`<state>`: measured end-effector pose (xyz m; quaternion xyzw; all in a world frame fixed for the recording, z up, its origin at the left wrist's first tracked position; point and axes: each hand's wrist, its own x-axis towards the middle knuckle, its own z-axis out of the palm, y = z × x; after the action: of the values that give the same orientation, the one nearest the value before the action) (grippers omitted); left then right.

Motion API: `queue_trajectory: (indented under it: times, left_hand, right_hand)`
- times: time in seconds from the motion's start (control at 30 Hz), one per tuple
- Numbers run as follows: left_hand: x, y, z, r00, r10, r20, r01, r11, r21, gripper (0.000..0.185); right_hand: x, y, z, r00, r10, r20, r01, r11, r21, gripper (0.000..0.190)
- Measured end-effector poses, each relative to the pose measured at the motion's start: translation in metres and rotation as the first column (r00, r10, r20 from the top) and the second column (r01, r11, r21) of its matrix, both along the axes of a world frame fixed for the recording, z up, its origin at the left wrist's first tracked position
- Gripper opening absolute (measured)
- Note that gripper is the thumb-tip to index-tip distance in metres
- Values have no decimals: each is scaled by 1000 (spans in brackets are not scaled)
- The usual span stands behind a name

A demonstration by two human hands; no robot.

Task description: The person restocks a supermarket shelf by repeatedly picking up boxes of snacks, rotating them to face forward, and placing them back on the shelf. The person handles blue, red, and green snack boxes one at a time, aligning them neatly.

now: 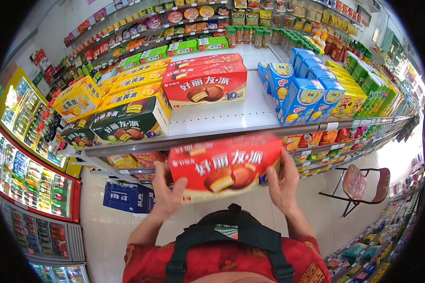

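Note:
Between my two hands is a red and cream box of chocolate pies (226,168), slightly blurred, its printed front towards me. My left hand (169,192) grips its left end with the thumb on the front. At the right end my right hand (284,180) holds it the same way. The box is in front of the shelf's edge, off the shelf top (219,120). Behind it, similar red boxes (205,85) stand in a row on the shelf. Left of those are dark green pie boxes (129,120) and yellow pie boxes (138,83).
Blue cartoon-printed boxes (299,102) and yellow boxes (345,102) stand on the right of the shelf. Spice jars (246,35) line the back. A blue carton (127,197) sits on the floor at left, a folding chair (356,184) at right. Lit drink coolers (32,177) run along the left.

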<state>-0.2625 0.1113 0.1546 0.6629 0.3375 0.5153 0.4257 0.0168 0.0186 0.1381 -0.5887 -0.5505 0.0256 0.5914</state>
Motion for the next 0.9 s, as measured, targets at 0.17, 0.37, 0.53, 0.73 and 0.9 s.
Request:
queue_trajectory:
  times: [0.17,0.37,0.53,0.73,0.9]
  left_hand:
    - [26,73,45,998,61,-21,-54,964,262,31]
    - [75,139,39,966,130,-223,-79,971,227,33]
    - [93,154,20,948,174,-267,-133,977,166,30]
    - [79,146,44,991,121,-65,-105,972,211,27]
    - [35,77,55,999,31,43,-36,992,119,24]
  right_hand:
    - [14,69,62,1000,-5,-24,6,999,40,58]
    - [34,137,47,993,-117,-23,118,991,59,76]
    - [44,159,27,986,-163,29,164,986,-29,79]
    - [19,120,64,958,-245,151,229,967,115,71]
    - [9,43,61,976,-129,177,108,986,124,62]
